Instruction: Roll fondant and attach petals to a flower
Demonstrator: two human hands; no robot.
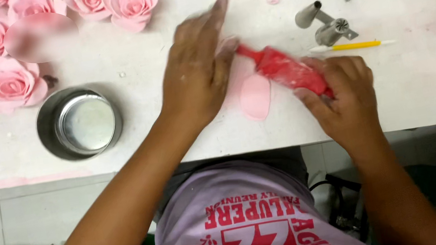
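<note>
Head view: the left hand (pixel 195 75) lies flat and open, palm down, on the white desk (pixel 141 130), fingertips by the tip of a red roller (pixel 287 71). The right hand (pixel 341 94) is closed around the roller's other end. A flat pink petal (pixel 256 96) lies on the desk just under the roller. Pink roses (pixel 8 85), a round tin (pixel 80 123) and metal nozzles (pixel 326 22) lie around.
</note>
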